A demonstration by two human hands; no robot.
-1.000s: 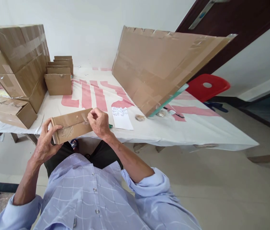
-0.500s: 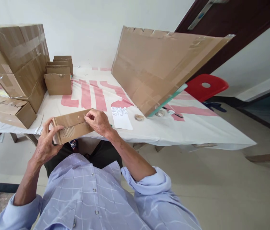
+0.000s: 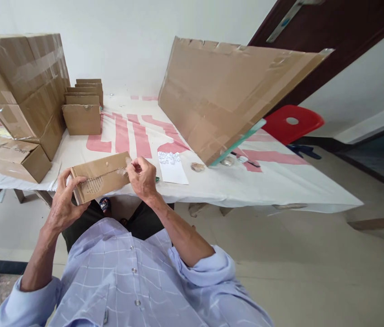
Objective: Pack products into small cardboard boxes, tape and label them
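Step in hand looked like working at clear tape (image 3: 123, 171) on the sheet-side end of a small cardboard box (image 3: 98, 175), tho peeling vs. pressing down couldn't be told. Next move prob. called for a sure pinch on the tape by the R hand (image 3: 142, 176) & a steady hold by the L hand (image 3: 63, 200), so the box didn't twist. Of the hands, L was spread round the box's far end from the sheet, thumb on top, other fingers partly hidden; R was nearly closed, thumb & forefinger together, apparently w/ a bit of tape betw. them. Box was held up at the front edge of the surface (image 3: 246, 188), left of the white paper sheet (image 3: 174, 175), slightly tilted. It looked plain brown, long & narrow, w/ a rough seam running lengthwise, dark lines toward the end away from the sheet (print or ribbing, couldn't tell), & a pale spot nr the upper edge. Upright cardboard pieces (image 3: 81, 120) stood well left of & beyond the sheet; a lg cardboard panel (image 3: 219, 95) leaned beyond it, to the rt.
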